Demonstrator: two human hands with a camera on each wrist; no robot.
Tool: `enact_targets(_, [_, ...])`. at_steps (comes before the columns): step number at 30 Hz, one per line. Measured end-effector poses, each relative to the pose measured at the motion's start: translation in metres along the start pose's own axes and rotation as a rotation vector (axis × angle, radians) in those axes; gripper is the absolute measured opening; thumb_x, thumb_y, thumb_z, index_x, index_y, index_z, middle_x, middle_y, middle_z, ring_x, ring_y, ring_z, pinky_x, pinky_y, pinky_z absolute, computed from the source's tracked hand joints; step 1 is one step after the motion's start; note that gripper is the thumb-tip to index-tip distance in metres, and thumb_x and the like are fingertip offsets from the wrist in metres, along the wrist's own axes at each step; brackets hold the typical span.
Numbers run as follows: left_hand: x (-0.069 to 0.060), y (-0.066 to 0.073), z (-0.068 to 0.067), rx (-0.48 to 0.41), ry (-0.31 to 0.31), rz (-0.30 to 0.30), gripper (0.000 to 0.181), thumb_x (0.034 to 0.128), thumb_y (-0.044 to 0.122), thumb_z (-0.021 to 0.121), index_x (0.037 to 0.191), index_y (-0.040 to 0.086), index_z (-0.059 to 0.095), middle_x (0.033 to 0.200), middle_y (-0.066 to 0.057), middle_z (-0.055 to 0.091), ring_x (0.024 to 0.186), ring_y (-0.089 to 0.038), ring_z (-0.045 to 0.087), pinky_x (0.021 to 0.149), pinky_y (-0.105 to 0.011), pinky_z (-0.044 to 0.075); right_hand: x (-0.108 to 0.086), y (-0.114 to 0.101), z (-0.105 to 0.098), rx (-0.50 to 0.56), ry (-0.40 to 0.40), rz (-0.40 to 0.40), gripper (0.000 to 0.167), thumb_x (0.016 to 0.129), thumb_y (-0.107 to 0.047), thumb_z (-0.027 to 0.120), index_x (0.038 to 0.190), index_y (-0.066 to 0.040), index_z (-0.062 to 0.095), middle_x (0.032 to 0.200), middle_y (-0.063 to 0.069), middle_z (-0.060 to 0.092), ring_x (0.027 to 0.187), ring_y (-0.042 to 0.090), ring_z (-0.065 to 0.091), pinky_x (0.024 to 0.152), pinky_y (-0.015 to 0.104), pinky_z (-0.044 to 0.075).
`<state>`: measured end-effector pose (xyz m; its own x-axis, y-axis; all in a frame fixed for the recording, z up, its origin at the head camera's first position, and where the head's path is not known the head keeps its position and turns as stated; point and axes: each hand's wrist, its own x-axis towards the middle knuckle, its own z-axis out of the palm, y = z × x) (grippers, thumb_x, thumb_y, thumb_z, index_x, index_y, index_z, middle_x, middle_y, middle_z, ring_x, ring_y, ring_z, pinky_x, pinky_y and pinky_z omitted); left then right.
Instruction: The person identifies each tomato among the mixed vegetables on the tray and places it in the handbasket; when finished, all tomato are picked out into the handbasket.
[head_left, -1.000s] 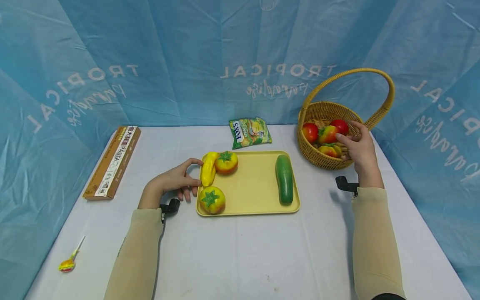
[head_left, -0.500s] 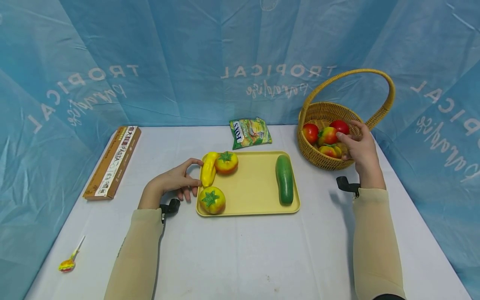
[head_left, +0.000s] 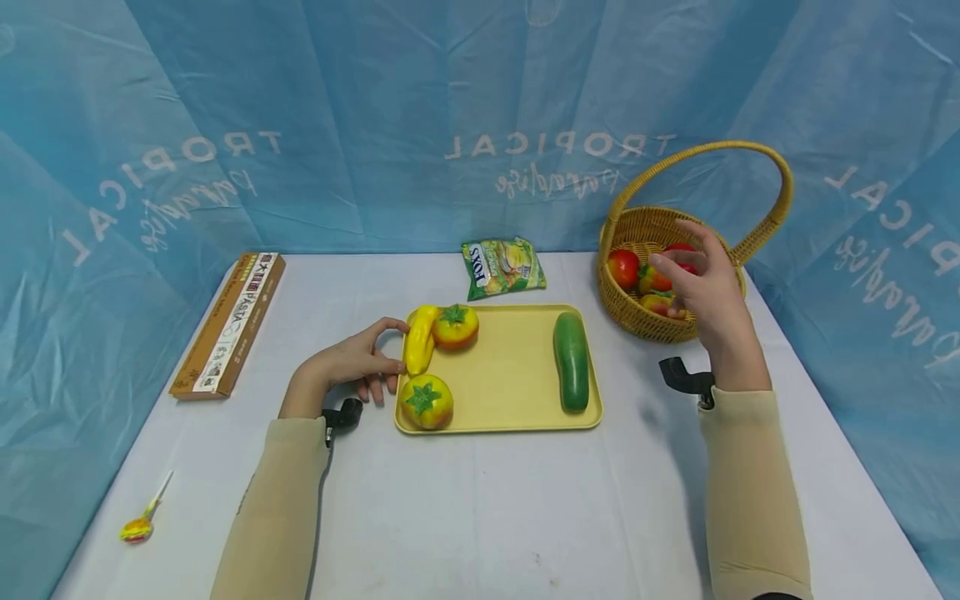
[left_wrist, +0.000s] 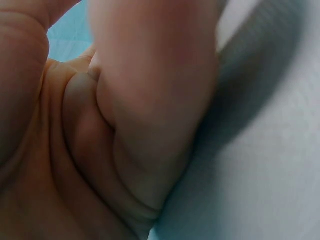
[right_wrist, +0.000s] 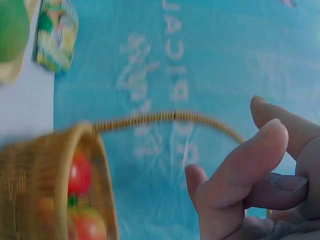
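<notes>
Head view shows us the left hand [head_left: 337,362], thumb and forefinger apart at the left rim of the tray [head_left: 502,367], beside the banana [head_left: 420,340] in it; whether that grip pinches either we cannot tell, and left wrist view mostly shows us curled fingers [left_wrist: 155,90]. At the basket [head_left: 636,321], the right hand [head_left: 708,287], its grip spread around nothing, hides some red fruit [right_wrist: 79,172] in head view; right wrist view shows us hand and fruit apart.

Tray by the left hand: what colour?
The tray is pale yellow; the head view shows it best.
</notes>
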<state>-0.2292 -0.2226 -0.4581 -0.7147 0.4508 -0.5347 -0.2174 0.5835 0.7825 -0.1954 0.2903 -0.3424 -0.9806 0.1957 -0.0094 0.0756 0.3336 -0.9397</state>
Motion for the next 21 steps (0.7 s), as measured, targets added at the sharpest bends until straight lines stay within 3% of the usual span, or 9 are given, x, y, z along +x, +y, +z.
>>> enact_targets(4, [0.000,0.000,0.000,0.003,0.005,-0.001,0.076,0.1005,0.033,0.073,0.158,0.031,0.024,0.083,-0.012,0.077,0.054,-0.020,0.071,0.052,-0.029,0.059,-0.006,-0.013,0.022,0.082,-0.124,-0.043,0.071,0.100,-0.038,0.074,0.160,-0.037,0.037,0.128,-0.002,0.054,0.056,0.013,0.040,0.049,0.024,0.053])
enact_targets(11, [0.002,-0.002,0.001,0.012,0.006,0.009,0.075,0.0992,0.037,0.074,0.155,0.030,0.025,0.084,-0.012,0.078,0.055,-0.019,0.071,0.053,-0.029,0.059,-0.004,-0.025,0.074,0.146,-0.268,-0.073,0.065,0.102,-0.031,0.072,0.159,-0.035,0.040,0.132,0.006,0.056,0.077,0.009,0.058,0.046,0.024,0.050])
enact_targets(16, [0.001,-0.002,0.000,0.029,0.010,0.012,0.076,0.0990,0.038,0.074,0.155,0.029,0.024,0.084,-0.012,0.078,0.055,-0.020,0.071,0.053,-0.029,0.060,-0.005,-0.030,0.114,0.178,-0.371,-0.050,0.065,0.102,-0.030,0.072,0.159,-0.038,0.040,0.141,0.012,0.055,0.061,0.013,0.051,0.047,0.027,0.050])
enact_targets(21, [0.001,-0.001,-0.001,0.036,0.008,0.016,0.074,0.1000,0.037,0.074,0.155,0.029,0.024,0.085,-0.012,0.078,0.055,-0.020,0.072,0.053,-0.030,0.060,-0.006,-0.032,0.149,0.174,-0.443,-0.042,0.066,0.103,-0.026,0.071,0.160,-0.035,0.040,0.144,0.017,0.055,0.065,0.014,0.052,0.044,0.028,0.049])
